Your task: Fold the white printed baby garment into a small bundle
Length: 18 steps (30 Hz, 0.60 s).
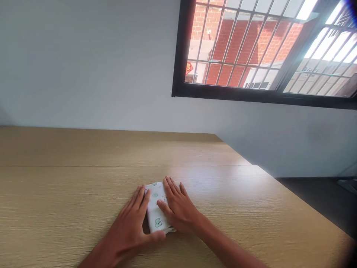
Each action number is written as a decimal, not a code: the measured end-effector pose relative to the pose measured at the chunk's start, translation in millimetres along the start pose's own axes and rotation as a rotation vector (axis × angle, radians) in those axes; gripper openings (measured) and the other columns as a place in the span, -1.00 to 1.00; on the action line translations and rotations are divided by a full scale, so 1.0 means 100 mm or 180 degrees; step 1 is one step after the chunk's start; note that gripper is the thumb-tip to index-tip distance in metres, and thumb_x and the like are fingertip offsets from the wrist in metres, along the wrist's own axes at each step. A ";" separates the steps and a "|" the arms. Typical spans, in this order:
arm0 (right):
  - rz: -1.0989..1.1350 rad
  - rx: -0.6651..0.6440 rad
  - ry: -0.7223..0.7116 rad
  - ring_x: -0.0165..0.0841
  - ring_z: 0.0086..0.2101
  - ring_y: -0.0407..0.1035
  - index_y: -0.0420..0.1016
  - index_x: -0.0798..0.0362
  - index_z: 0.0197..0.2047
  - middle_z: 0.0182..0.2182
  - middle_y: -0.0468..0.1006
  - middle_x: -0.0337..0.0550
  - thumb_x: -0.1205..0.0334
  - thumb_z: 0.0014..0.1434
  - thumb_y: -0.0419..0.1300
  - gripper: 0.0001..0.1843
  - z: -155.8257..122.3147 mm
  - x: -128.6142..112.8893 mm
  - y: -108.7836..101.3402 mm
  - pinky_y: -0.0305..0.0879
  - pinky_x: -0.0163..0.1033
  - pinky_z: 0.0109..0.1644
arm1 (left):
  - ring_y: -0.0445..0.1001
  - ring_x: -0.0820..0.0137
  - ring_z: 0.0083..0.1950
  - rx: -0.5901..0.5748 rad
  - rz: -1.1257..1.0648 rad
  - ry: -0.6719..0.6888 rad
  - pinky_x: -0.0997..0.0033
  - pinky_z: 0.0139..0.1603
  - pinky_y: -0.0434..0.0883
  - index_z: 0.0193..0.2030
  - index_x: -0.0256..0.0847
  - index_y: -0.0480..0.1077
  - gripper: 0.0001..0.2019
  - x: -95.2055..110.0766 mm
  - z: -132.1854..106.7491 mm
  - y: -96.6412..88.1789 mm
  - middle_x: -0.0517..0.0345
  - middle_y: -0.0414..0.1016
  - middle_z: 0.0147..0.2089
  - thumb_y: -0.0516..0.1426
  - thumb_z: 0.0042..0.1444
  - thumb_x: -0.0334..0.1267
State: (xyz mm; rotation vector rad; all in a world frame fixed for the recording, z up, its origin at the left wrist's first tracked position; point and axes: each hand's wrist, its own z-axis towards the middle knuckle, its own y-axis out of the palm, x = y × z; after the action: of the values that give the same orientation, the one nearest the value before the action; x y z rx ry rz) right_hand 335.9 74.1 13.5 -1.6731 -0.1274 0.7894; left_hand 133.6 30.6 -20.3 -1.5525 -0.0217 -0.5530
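Observation:
A small folded white cloth (pixel 156 214) printed with little green animal figures lies on the wooden table (pixel 83 201). My left hand (pixel 131 227) lies flat along the cloth's left edge, fingers stretched out and the thumb curled under its near corner. My right hand (pixel 178 206) rests palm down on the cloth's right half, fingers spread and pointing away from me. Both hands press on the cloth; neither grips it.
The table's right edge (pixel 292 195) runs diagonally, with dark floor beyond it. A white wall stands behind the table. A black-framed barred window (pixel 251 48) sits at the upper right, showing a red brick building outside.

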 end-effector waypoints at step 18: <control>0.0151 0.0007 0.0064 -0.17 0.40 -0.45 -0.32 0.28 0.48 0.43 -0.34 0.07 -0.25 0.40 -0.26 -0.12 -0.05 -0.12 0.08 -0.52 0.23 0.41 | 0.47 0.12 0.08 0.0389 -0.4157 -0.0878 0.22 0.02 0.44 -0.01 -0.18 0.33 -0.70 0.26 0.04 -0.12 0.01 0.53 0.01 0.13 0.19 -0.09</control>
State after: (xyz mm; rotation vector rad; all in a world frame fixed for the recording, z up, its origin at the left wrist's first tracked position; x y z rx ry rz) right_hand 326.9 61.5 12.1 -1.6867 -0.0729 0.8078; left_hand 153.2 26.7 0.6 -1.3251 -1.3196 -1.2904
